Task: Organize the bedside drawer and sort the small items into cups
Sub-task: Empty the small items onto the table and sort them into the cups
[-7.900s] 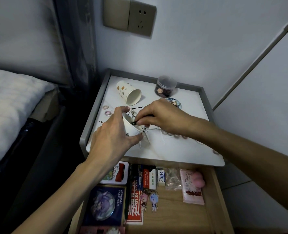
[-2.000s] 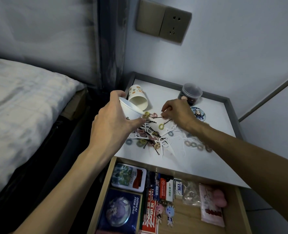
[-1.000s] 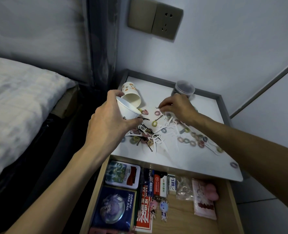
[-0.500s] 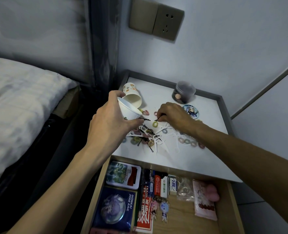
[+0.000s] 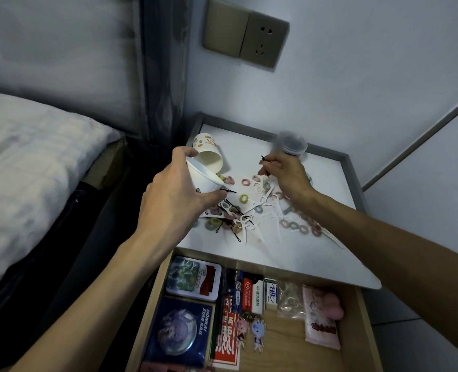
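Holds tilted white paper cup [image 5: 205,181] in left grip [image 5: 174,196] above white bedside surface [image 5: 316,253]; pinches thin black metal hairpin [image 5: 265,162] in right grip [image 5: 287,173], well apart from cup. May drop pin short of rim, given slight pinch and tilt.

The head-worn camera looks forward and down, close above the nightstand top [image 5: 311,257] and drawer [image 5: 285,347].

Left grip [image 5: 178,196], right grip [image 5: 285,174] bare; forearms [image 5: 107,280] bare to frame edge.
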